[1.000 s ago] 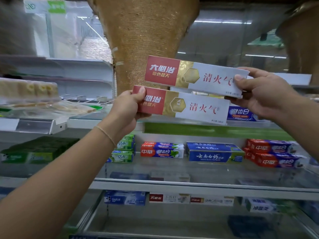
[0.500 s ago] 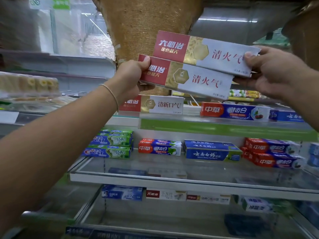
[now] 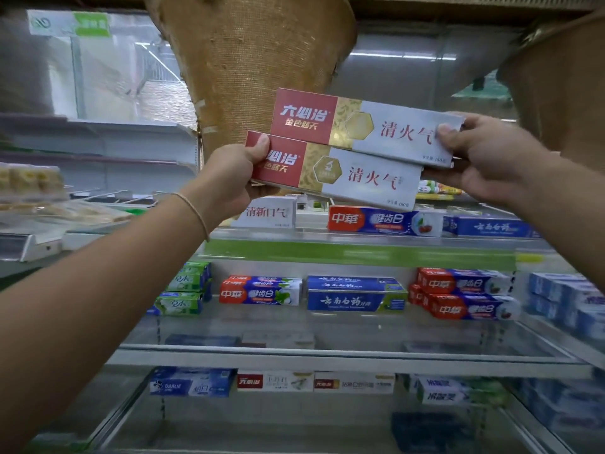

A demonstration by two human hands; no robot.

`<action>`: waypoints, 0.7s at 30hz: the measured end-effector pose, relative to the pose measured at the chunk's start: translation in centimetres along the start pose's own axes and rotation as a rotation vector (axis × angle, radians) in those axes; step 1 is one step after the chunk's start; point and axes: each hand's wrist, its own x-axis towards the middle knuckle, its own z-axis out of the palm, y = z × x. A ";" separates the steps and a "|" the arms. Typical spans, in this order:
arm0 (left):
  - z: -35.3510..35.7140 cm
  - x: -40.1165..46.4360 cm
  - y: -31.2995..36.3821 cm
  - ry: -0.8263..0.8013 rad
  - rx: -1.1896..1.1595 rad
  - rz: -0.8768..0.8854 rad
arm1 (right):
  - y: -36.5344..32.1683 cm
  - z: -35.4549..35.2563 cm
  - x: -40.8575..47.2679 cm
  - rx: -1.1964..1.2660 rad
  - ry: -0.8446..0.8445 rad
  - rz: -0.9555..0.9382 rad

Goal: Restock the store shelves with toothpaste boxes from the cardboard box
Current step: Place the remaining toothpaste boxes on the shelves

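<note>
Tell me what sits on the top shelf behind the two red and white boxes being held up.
Below the held boxes, the top shelf shows a white toothpaste box, a red and blue one, and a blue one. Anything directly behind the held boxes is covered.

Store aisle with glass shelving under burlap-wrapped columns

Behind the hands rises a tan burlap-wrapped column point(image 3: 248, 77); another stands beyond the right hand. Below the hands run clear glass shelves point(image 3: 327, 352) with a green price strip point(image 3: 357, 255). Ceiling strip lights point(image 3: 402, 55) glow above them.
</note>
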 end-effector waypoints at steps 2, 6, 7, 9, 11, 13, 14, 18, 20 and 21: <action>1.0 -0.3 -0.3 -0.012 -0.009 0.004 | -0.1 -1.2 -0.3 -0.006 0.003 0.008; 2.8 -0.8 -0.8 -0.043 -0.015 0.022 | -0.5 -3.6 -0.8 -0.021 0.000 0.015; 3.2 -0.9 -0.8 -0.047 -0.014 0.027 | -0.6 -4.2 -0.9 -0.028 0.000 0.015; 4.1 -1.3 -0.7 -0.058 -0.009 0.034 | -0.9 -5.2 -1.3 -0.042 0.000 0.007; 4.8 -1.7 -0.4 -0.060 0.002 0.040 | -1.4 -5.9 -1.8 -0.056 -0.010 -0.014; 5.5 -2.1 0.1 -0.043 0.012 0.044 | -1.8 -6.4 -2.3 -0.063 -0.027 -0.034; 5.7 -2.3 0.4 -0.031 0.012 0.044 | -1.9 -6.6 -2.4 -0.059 -0.036 -0.039; 6.0 -2.9 1.2 -0.006 0.028 0.042 | -1.9 -7.2 -2.5 -0.040 -0.072 -0.053; 6.0 -3.3 1.5 -0.001 0.034 0.039 | -2.0 -7.5 -2.4 -0.041 -0.096 -0.065; 6.0 -3.4 1.6 0.004 0.038 0.040 | -2.1 -7.7 -2.4 -0.045 -0.107 -0.070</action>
